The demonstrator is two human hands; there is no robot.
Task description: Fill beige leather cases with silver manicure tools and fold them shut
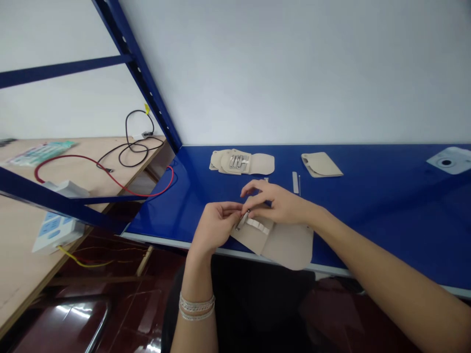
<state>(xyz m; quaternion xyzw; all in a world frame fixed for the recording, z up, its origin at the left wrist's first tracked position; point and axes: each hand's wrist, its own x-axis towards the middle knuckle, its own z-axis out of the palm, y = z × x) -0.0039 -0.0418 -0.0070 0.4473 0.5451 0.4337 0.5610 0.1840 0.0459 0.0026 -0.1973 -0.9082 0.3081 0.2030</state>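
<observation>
My left hand (217, 226) and right hand (285, 203), fingers pinched, held a small metal tool (242, 220) at the elastic loops of an open beige case (290, 245) on the blue table's (198, 193) front edge. Behind, toward the back edge, lay an open case holding metal tools (239, 162) and a folded case (321, 164). I could read no writing.

Your view is moderately lit and soft, fine detail smeared on your bare hands (257, 211). Pale glare streaks the dark red glossy floor (128, 314); a dim shadow band crosses the shiny blue metal tabletop (397, 211). Wide-angle distortion stretches the edges; you see no light source.
</observation>
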